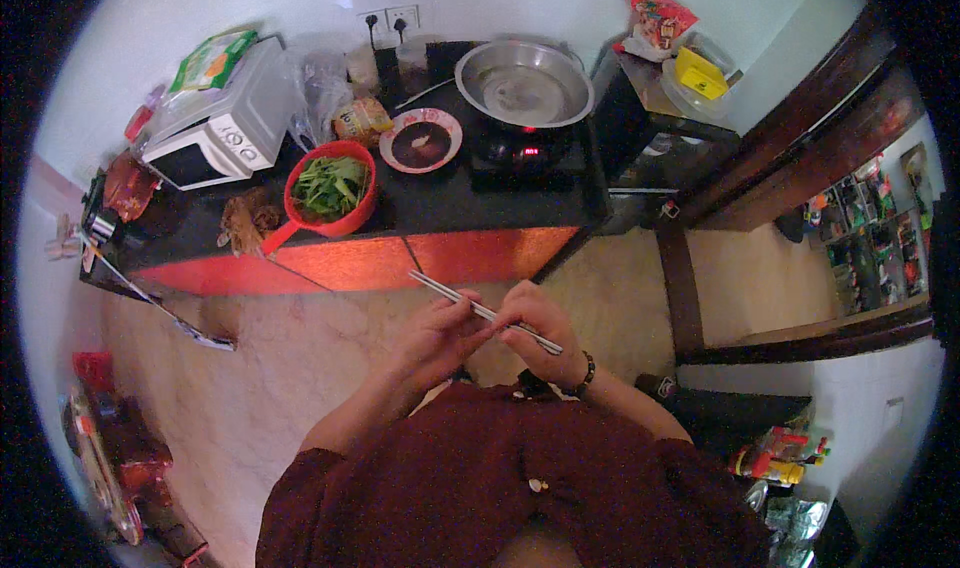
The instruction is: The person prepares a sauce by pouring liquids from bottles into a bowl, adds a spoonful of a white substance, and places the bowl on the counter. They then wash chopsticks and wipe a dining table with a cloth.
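A pair of light-coloured chopsticks (440,288) lies slantwise across both hands in front of my body. My left hand (442,335) pinches them near the middle with thumb and fingers. My right hand (546,339), with a beaded bracelet at the wrist, closes round the lower right part, its fingertips meeting the left hand. Beyond the hands, on the dark counter, a red handled colander (365,213) holds cut leafy greens (330,185). A patterned bowl (459,133) of dark liquid stands beside it. A wide metal pan (525,80) with some liquid sits on a lit induction cooker (517,164).
A white microwave (217,152) stands at the counter's left, with a green packet (214,62) on top. Brown ginger-like pieces (247,223) lie by the colander's handle. Plastic bags and jars line the wall. A dark cabinet (660,129) bears a yellow box (701,73). A doorway opens at right.
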`<action>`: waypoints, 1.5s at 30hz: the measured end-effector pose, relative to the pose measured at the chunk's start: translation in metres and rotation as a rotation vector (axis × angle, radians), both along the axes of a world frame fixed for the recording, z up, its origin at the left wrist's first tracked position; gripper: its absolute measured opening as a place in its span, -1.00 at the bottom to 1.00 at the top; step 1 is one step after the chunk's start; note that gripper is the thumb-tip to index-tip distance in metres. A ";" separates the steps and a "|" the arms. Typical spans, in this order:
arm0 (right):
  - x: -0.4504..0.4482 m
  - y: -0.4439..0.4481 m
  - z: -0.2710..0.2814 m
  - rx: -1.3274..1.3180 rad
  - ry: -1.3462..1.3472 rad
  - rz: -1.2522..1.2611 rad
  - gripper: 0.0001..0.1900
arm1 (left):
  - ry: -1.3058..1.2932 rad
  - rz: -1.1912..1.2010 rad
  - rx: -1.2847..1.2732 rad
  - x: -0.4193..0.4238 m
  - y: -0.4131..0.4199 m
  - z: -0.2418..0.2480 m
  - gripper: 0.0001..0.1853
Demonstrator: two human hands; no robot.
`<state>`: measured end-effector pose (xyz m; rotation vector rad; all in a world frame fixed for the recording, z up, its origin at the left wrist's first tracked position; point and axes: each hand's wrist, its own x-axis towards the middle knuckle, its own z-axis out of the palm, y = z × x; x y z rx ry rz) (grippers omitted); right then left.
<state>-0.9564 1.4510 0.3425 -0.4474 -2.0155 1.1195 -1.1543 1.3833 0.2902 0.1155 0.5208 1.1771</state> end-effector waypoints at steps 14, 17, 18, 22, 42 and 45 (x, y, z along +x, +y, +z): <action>0.025 0.188 -0.009 -0.404 -0.045 0.103 -0.93 | 0.506 0.063 -0.600 -0.152 -0.046 -0.143 -0.34; 0.022 0.228 -0.004 -0.551 -0.112 0.205 -0.92 | 2.078 -1.121 -0.783 -0.153 -0.104 -0.178 -0.43; 0.020 0.240 -0.004 -0.580 -0.114 0.220 -0.91 | 2.071 -1.595 -0.751 -0.153 -0.121 -0.186 -0.46; 0.004 0.282 -0.005 -0.628 -0.139 0.315 -0.86 | 1.296 -0.296 -1.025 -0.128 -0.182 -0.226 -0.51; -0.090 0.295 -0.039 -0.253 -0.137 0.316 -0.79 | 1.726 -0.333 -1.036 -0.132 -0.217 -0.230 -0.59; -0.106 0.283 -0.038 -0.312 -0.155 0.279 -0.77 | 1.869 -0.142 -1.100 -0.172 -0.198 -0.229 -0.56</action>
